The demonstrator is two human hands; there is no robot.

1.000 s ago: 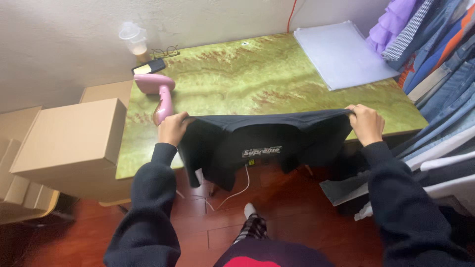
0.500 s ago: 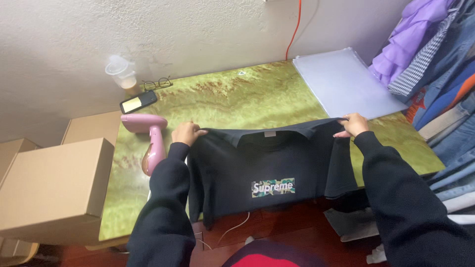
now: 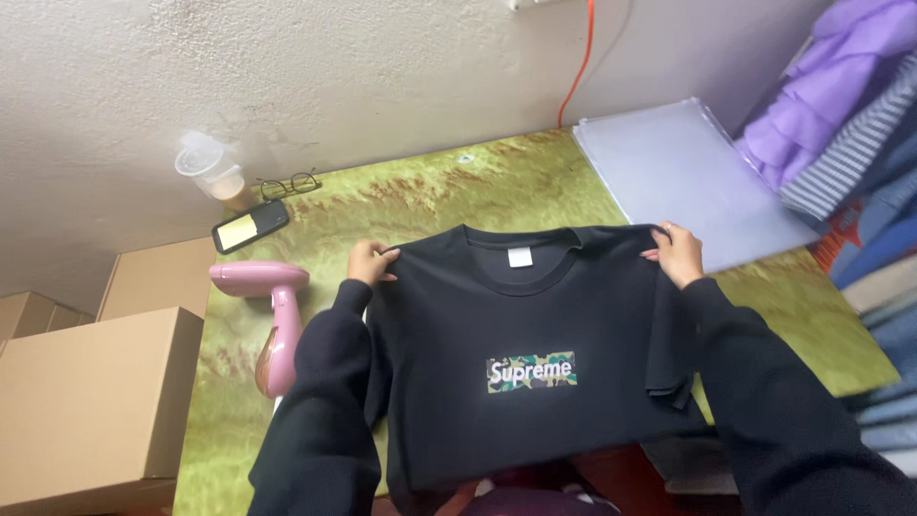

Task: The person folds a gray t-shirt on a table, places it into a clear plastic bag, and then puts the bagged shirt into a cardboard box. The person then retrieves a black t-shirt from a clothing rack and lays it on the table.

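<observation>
A black T-shirt (image 3: 521,315) with a small camouflage rectangle on its chest lies front up on the green patterned table (image 3: 449,196). My left hand (image 3: 368,261) pinches the shirt's left shoulder. My right hand (image 3: 676,252) pinches the right shoulder. The collar points away from me and the hem hangs over the table's near edge. Both of my arms are in black sleeves.
A pink handheld steamer (image 3: 272,320) lies left of the shirt. Behind it are a phone (image 3: 249,227), glasses (image 3: 288,183) and a plastic cup (image 3: 210,169). A stack of clear bags (image 3: 683,182) lies far right, hanging clothes (image 3: 850,162) beyond. Cardboard boxes (image 3: 86,401) stand left.
Both hands have drawn the shirt up from below the table edge and spread it flat on the tabletop, shoulders moving away from me. The view tilted to look more at the table.
</observation>
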